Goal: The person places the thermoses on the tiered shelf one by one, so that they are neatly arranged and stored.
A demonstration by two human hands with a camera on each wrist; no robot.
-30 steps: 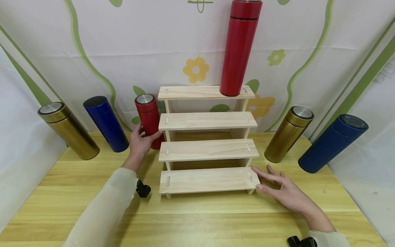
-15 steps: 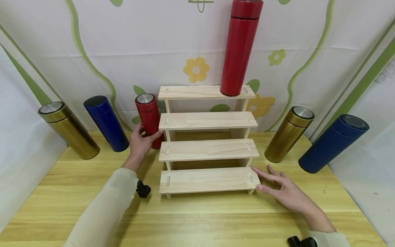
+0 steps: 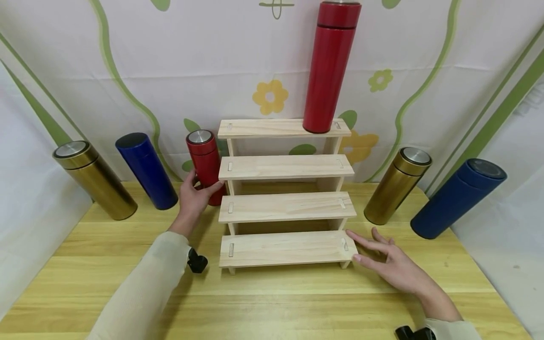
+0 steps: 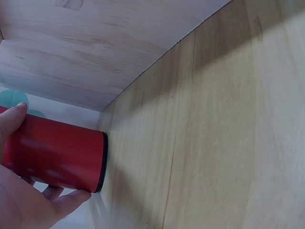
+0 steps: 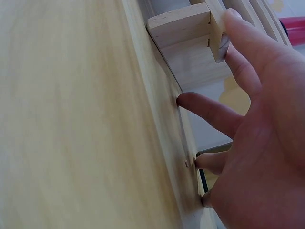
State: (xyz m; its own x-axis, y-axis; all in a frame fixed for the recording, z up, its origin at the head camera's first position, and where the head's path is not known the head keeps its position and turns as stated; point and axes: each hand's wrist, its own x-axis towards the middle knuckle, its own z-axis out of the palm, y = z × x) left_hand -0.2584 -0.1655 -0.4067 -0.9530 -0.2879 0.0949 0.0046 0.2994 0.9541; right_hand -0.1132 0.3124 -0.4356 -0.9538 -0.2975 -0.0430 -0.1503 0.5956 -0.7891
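White cloth (image 3: 178, 42) printed with flowers and green vines is hung behind a wooden worktop (image 3: 272, 311), and a four-tier rack (image 3: 286, 248) is set near its middle, towards the back edge. Just beside the rack's left side, near that same edge, a red bottle (image 3: 207, 165) is held upright by the left hand (image 3: 193, 200), thumb on one side and fingers curled round the other; its base seems to be rested on the wood. The right hand (image 3: 393, 264) is spread wide with nothing gripped: the lowest shelf's right end is touched by thumb and forefinger. Near the right end of the top shelf, a second red bottle (image 3: 329, 71) is stood. Towards the worktop's back left corner a gold bottle (image 3: 97, 182) and a blue bottle (image 3: 146, 170) are placed; towards the back right corner, another gold bottle (image 3: 395, 189) and a navy bottle (image 3: 454, 200). Apparently the grasping step is in hand, with the rack steadied. For a lift, a firm hold and clearance from the shelf ends would be needed.
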